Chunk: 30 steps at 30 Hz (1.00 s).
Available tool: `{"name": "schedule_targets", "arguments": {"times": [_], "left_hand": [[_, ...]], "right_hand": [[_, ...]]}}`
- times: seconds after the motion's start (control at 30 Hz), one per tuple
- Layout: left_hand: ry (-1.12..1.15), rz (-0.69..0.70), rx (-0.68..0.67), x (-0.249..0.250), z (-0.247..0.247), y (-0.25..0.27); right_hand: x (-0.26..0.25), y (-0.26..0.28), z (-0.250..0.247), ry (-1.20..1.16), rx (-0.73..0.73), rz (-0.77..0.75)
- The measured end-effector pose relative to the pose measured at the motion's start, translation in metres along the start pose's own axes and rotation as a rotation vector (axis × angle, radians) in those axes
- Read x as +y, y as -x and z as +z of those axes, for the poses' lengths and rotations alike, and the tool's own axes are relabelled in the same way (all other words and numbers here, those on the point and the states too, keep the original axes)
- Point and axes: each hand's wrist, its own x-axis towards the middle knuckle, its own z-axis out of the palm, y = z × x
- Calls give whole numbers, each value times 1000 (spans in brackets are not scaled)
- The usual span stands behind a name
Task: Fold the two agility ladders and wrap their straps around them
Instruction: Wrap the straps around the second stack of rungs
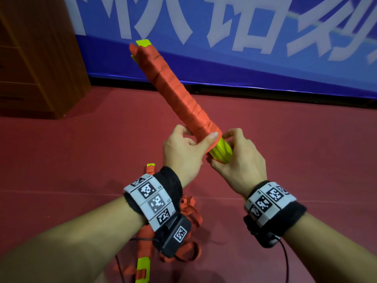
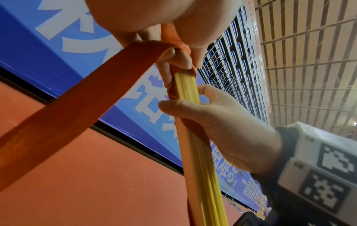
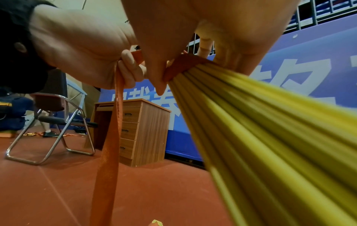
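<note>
A folded ladder bundle (image 1: 175,92) of yellow rungs, wound in orange strap, slants up to the far left. My left hand (image 1: 193,139) curls round its lower wrapped part and pinches the loose orange strap (image 2: 67,107) against it. That strap (image 3: 112,137) hangs from the left fingers (image 3: 127,68) toward the floor. My right hand (image 1: 224,149) grips the bare yellow rung ends (image 1: 221,153), seen close in the right wrist view as yellow rungs (image 3: 260,130). The right hand (image 2: 222,122) wraps the bundle (image 2: 195,152). A second ladder (image 1: 143,264) lies on the floor under my left wrist, its orange straps (image 1: 189,217) loose.
Red floor (image 1: 285,150) all around. A wooden drawer cabinet (image 1: 36,58) stands at the far left, also seen as a cabinet (image 3: 139,130). A blue banner wall (image 1: 244,64) closes the far side. A folding metal chair (image 3: 48,125) stands beyond the cabinet.
</note>
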Motion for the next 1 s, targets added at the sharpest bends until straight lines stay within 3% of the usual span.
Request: {"name": "schedule_targets", "arguments": {"times": [0.33,0.53,0.77,1.0], "left_hand": [[39,17,-44,3,-2,1],[10,43,-19,-5,0,-3],[26,33,-35,-7,-1,-10],[30,9,-124,-9,-4,-11]], "right_hand": [[7,0,2,-104,40,-53],[8,-1,0,-169,12,12],[6,-5,7,-497,44,74],[7,-4,8,-629,40,71]]}}
